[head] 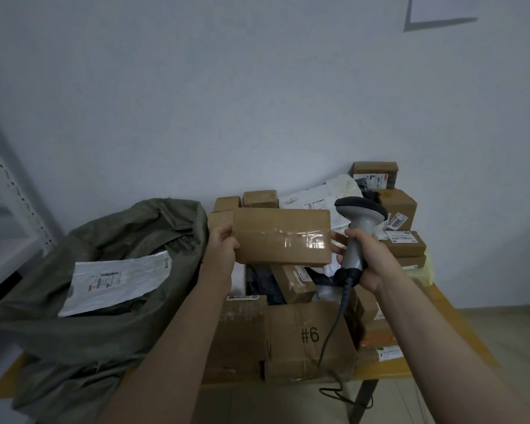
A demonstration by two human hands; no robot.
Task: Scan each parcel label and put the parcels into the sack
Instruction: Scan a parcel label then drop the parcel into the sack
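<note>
A person's two bare forearms reach out over a wooden table (441,347) during parcel sorting; a dark cable trails from 6 o'clock up to the right hand. Nearest on the table lies a carton marked "#6" (309,335).

Above it, the left hand (224,243) grips the left end of a brown cardboard parcel (282,237), thumb on the near face, fingers wrapped behind. The parcel is held clear of the pile, long axis running 9 to 3 o'clock.

The right hand (366,258) is curled round the handle of a grey barcode scanner (360,215). Its fingertips appear to steady the parcel's right end, though the contact is hard to confirm. The scanner's head stands at about 1 o'clock from the parcel.

Only a taped seam shows on the near face. The label likely sits on a hidden side, so the parcel probably needs turning before scanning.

The olive sack (104,240) gapes at 9 o'clock, just beside the left hand, which is the nearer one for the drop. A white mailer (117,283) lies inside.

Behind, at 12 to 2 o'clock, more parcels (395,209) are stacked against a pale wall.
</note>
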